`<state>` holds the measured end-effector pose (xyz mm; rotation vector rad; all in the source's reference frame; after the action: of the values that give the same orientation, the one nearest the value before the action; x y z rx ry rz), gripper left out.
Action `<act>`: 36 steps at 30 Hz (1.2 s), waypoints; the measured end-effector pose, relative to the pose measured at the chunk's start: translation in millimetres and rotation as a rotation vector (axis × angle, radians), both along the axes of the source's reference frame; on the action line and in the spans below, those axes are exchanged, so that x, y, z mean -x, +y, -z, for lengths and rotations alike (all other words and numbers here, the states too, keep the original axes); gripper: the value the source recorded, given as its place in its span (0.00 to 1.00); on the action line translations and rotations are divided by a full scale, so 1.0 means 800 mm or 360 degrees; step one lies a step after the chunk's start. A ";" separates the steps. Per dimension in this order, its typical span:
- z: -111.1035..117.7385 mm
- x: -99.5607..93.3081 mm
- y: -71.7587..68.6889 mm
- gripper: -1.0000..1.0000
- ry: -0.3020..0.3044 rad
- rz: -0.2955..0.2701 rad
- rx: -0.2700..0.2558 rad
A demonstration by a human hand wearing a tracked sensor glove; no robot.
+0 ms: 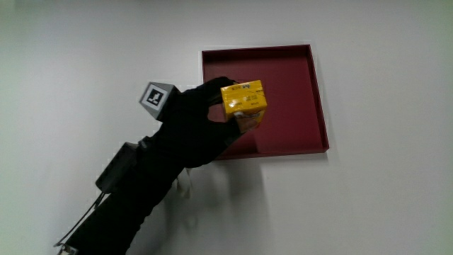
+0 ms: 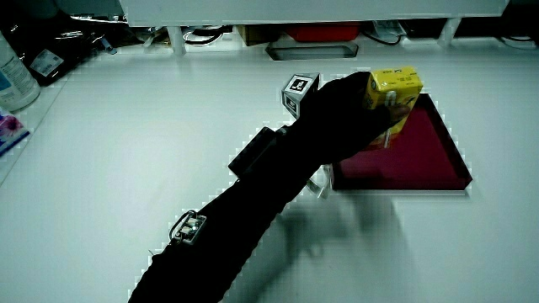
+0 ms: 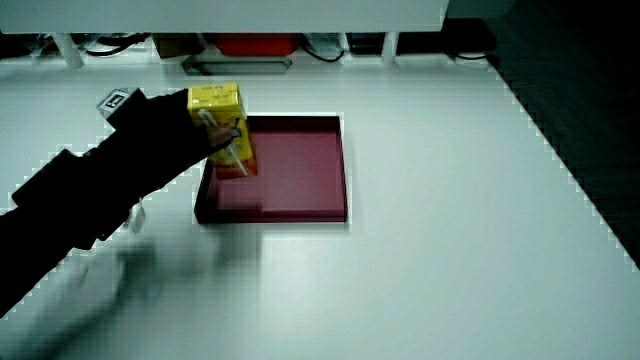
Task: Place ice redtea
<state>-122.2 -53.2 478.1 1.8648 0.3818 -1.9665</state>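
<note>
The ice red tea is a yellow drink carton (image 1: 244, 99) with a straw on its side, upright in both side views (image 2: 393, 99) (image 3: 224, 128). The gloved hand (image 1: 202, 113) is shut on it, fingers wrapped round its side. Hand and carton are over the dark red tray (image 1: 290, 85), near the tray's edge closest to the forearm. In the side views the carton (image 3: 224, 128) seems to hang just above the tray floor (image 3: 300, 170); I cannot tell if it touches. A patterned cube (image 1: 156, 98) sits on the hand's back.
The tray (image 2: 425, 151) holds nothing else. A small black box (image 1: 117, 166) and a cable run along the forearm. At the table's edge farthest from the person, a low partition stands with cables and boxes under it (image 2: 312, 38). A bottle (image 2: 13, 71) stands at a table corner.
</note>
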 end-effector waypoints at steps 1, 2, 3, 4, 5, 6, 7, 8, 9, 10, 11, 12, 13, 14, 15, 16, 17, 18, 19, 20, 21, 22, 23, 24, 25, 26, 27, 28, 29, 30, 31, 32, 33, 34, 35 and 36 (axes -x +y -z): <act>-0.006 -0.003 0.000 0.50 -0.0026 0.0004 -0.0014; -0.009 -0.007 0.001 0.50 -0.0021 -0.0008 0.0002; -0.014 -0.010 0.002 0.50 -0.0016 -0.0002 -0.0003; -0.022 -0.011 0.003 0.50 -0.0052 -0.0006 -0.0018; -0.025 -0.012 0.005 0.50 -0.0060 -0.0005 0.0020; -0.032 -0.013 0.005 0.50 -0.0086 -0.0008 0.0032; -0.036 -0.014 0.006 0.50 -0.0084 -0.0007 0.0037; -0.037 -0.015 0.007 0.50 -0.0085 -0.0011 0.0054; -0.041 -0.016 0.008 0.50 -0.0085 -0.0011 0.0059; -0.043 -0.016 0.009 0.50 -0.0100 -0.0013 0.0076; -0.048 -0.017 0.009 0.50 -0.0099 -0.0017 0.0075; -0.050 -0.017 0.010 0.50 -0.0098 -0.0019 0.0095; -0.055 -0.017 0.010 0.50 -0.0107 -0.0023 0.0098; -0.054 -0.018 0.011 0.50 -0.0079 -0.0024 0.0119; -0.059 -0.017 0.013 0.50 -0.0073 -0.0010 0.0127; -0.064 -0.017 0.014 0.50 -0.0068 -0.0016 0.0136; -0.066 -0.017 0.015 0.50 -0.0074 -0.0021 0.0156; -0.069 -0.018 0.016 0.50 -0.0077 -0.0025 0.0165; -0.074 -0.018 0.016 0.50 -0.0076 -0.0026 0.0164; -0.074 -0.019 0.018 0.50 -0.0080 -0.0034 0.0191; -0.077 -0.018 0.018 0.50 -0.0064 -0.0028 0.0203; -0.077 -0.017 0.018 0.50 -0.0070 -0.0020 0.0205; -0.077 -0.017 0.017 0.50 -0.0097 -0.0042 0.0190; -0.079 -0.018 0.016 0.50 -0.0074 -0.0044 0.0199; -0.077 -0.018 0.015 0.50 -0.0077 -0.0054 0.0196; -0.077 -0.018 0.015 0.50 -0.0077 -0.0052 0.0206; -0.074 -0.019 0.015 0.50 -0.0065 -0.0052 0.0228; -0.076 -0.018 0.015 0.50 -0.0074 -0.0052 0.0218; -0.075 -0.018 0.015 0.50 -0.0072 -0.0052 0.0214; -0.079 -0.017 0.014 0.50 -0.0084 -0.0048 0.0210; -0.076 -0.019 0.014 0.50 -0.0076 -0.0058 0.0209; -0.078 -0.018 0.013 0.50 -0.0082 -0.0057 0.0204; -0.076 -0.019 0.013 0.50 -0.0078 -0.0062 0.0209; -0.077 -0.019 0.013 0.50 -0.0077 -0.0065 0.0215; -0.078 -0.019 0.013 0.50 -0.0072 -0.0060 0.0216; -0.076 -0.019 0.013 0.50 -0.0069 -0.0064 0.0223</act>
<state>-107.2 -42.7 539.2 1.7944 0.2594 -1.8730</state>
